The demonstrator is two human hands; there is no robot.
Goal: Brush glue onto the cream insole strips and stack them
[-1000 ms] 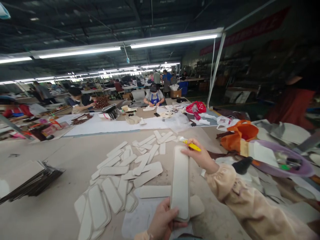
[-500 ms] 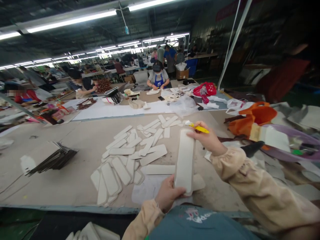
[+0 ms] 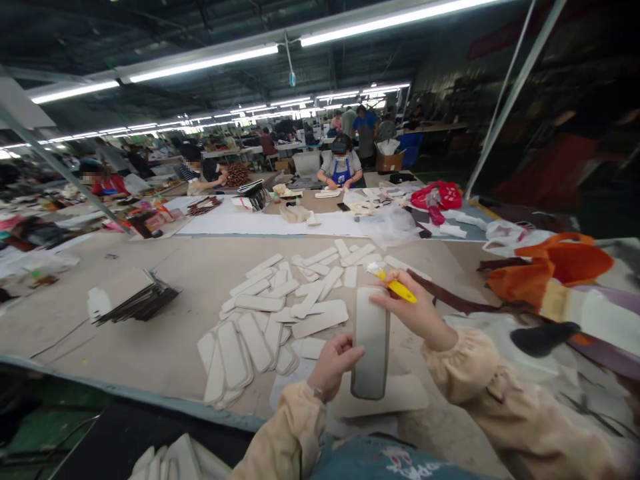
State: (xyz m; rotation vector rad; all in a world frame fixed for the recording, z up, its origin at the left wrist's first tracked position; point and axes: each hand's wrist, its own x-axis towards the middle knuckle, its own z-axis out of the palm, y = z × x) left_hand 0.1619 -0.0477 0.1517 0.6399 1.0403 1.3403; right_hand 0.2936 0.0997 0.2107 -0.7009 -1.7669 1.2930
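A long panel with rounded corners (image 3: 370, 347) stands tilted in front of me, its face now grey in shadow. My right hand (image 3: 413, 303) is closed around a yellow-handled brush (image 3: 403, 291) with whitish bristles, and its fingers also pinch the panel's upper end. At the panel's left edge is my left hand (image 3: 336, 365), its thumb lying over the face; its other fingertips are partly hidden. Beneath the panel, another pale panel (image 3: 407, 393) lies flat on the table. To the left spreads a loose heap of similar pale panels (image 3: 255, 340).
A stack of dark-edged sheets (image 3: 145, 300) sits on the left of the table (image 3: 150, 360). To the right are an orange bag (image 3: 555, 263), a dark strap (image 3: 450, 297) and a black object (image 3: 545, 338). More pale pieces (image 3: 175, 460) lie below the front edge. A co-worker (image 3: 340, 167) sits opposite.
The panel has turned from bright white to a shaded grey face. My left hand has shifted from its bottom end up to its left edge. The camera view has swung left.
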